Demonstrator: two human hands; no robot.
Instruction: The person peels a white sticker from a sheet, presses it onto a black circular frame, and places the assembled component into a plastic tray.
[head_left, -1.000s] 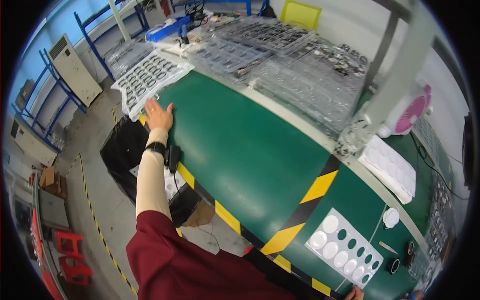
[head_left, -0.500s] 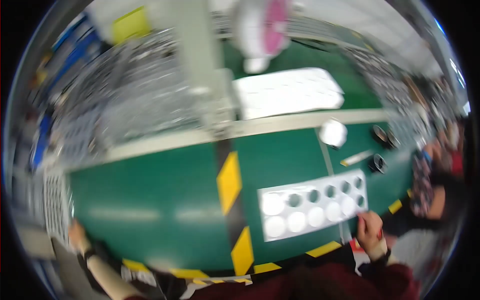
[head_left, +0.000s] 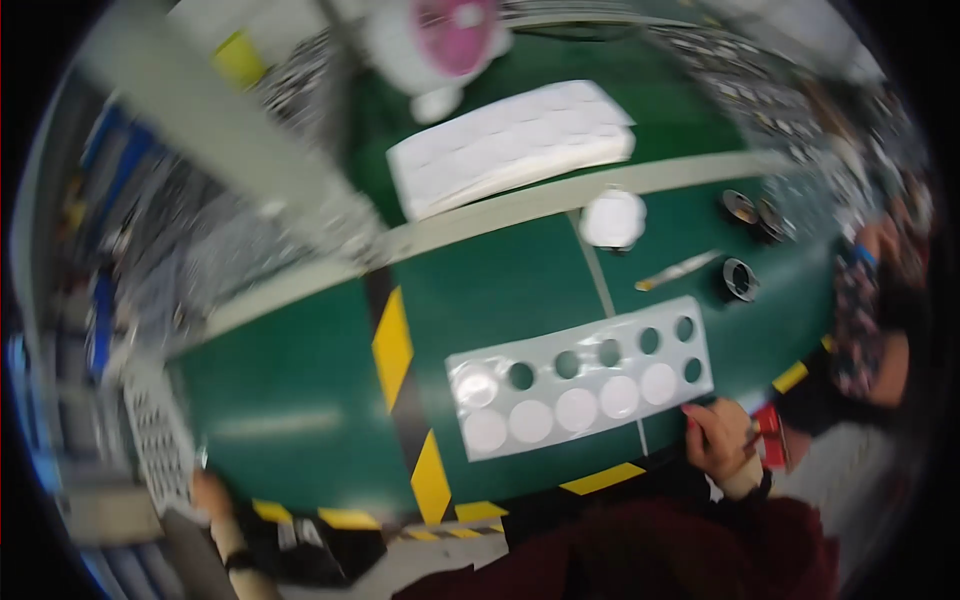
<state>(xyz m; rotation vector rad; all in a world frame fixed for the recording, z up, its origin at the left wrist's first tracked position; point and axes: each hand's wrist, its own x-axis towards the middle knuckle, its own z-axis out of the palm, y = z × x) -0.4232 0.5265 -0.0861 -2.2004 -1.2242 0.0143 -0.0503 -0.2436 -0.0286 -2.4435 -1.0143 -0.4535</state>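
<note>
At the table's left edge my left hand point(head_left: 210, 492) rests against the lower end of a pale tray with rows of holes point(head_left: 160, 440). Its fingers are blurred, so whether they grip the tray I cannot tell. My right hand point(head_left: 720, 438) is at the front edge, fingers curled in, just below the lower right corner of a sheet of round white stickers point(head_left: 545, 378). Something small and red shows at its fingertips. The sheet lies flat on the green table point(head_left: 290, 370); its lower row is mostly filled, and several spots in the upper row are bare.
Beyond the sheet are a white round piece point(head_left: 613, 218), a slim pale tool point(head_left: 680, 270) and a dark ring-shaped part point(head_left: 739, 280). Behind a raised rail lie white sheets point(head_left: 515, 145) and a white-and-pink fan point(head_left: 440, 45). A co-worker's arm point(head_left: 858, 330) is at right.
The whole view has shifted and tilted, so the sheet and rail now appear further left. My right hand has moved slightly away from the sheet's corner. The left hand stays by the tray.
</note>
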